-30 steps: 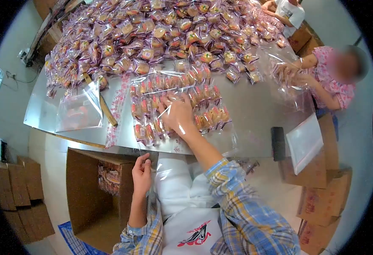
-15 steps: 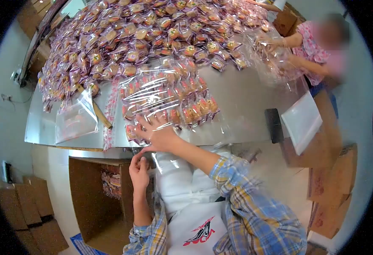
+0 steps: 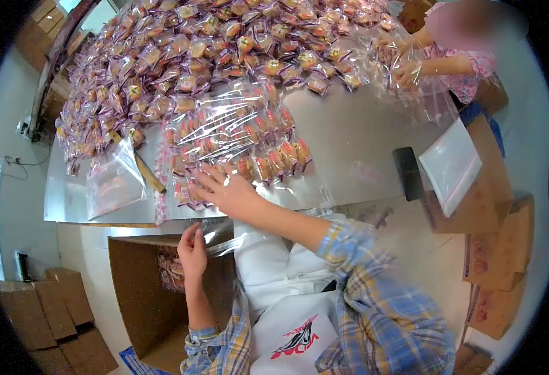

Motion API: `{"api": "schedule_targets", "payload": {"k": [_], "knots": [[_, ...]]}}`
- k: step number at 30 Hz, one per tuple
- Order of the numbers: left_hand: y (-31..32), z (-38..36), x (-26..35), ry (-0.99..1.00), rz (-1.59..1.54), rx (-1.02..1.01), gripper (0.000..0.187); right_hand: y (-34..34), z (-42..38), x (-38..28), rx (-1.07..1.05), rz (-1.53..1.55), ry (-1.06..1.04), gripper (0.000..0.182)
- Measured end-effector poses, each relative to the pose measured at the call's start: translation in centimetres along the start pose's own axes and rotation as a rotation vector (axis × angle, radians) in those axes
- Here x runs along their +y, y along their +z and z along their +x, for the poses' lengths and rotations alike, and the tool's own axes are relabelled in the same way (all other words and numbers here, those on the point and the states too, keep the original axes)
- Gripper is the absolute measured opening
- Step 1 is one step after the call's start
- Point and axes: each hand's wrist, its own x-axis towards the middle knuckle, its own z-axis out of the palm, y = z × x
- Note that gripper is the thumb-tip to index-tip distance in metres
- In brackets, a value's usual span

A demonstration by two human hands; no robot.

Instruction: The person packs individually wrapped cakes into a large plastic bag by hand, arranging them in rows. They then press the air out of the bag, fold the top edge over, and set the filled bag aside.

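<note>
My right hand (image 3: 227, 192) lies with spread fingers on the near left corner of a large clear bag (image 3: 315, 187) on the metal table. Rows of wrapped cakes (image 3: 249, 167) show inside the bag. Below the table edge, my left hand (image 3: 193, 250) is closed in a pinch on the loose plastic of the bag, which hangs over the edge towards my lap. Beyond the bag rises a big heap of small wrapped cakes (image 3: 162, 62).
Flat clear bags (image 3: 115, 187) and a wooden strip (image 3: 149, 174) lie on the left. At right are a black object (image 3: 407, 174) and a stack of clear bags (image 3: 452, 165). An open carton (image 3: 143, 300) stands below. A co-worker's hands (image 3: 405, 69) handle plastic at upper right.
My left hand has moved down and away from my right hand, stretching the plastic between them. The right hand still rests on the bag. The view has shifted slightly.
</note>
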Motion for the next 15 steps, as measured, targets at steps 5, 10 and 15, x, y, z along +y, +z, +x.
{"api": "schedule_targets", "payload": {"k": [5, 10, 15], "knots": [[0.9, -1.1, -0.4, 0.027, -0.042, 0.016, 0.028, -6.0, -2.1, 4.7, -0.27, 0.187, 0.116, 0.077], [1.0, -1.4, 0.7, 0.006, -0.047, 0.026, 0.028, -2.7, -2.3, 6.0, 0.024, 0.155, 0.092, 0.072], [1.0, -1.4, 0.9, -0.035, -0.014, 0.022, 0.028, -2.0, -1.7, 6.6, 0.025, 0.033, 0.101, 0.065]]}}
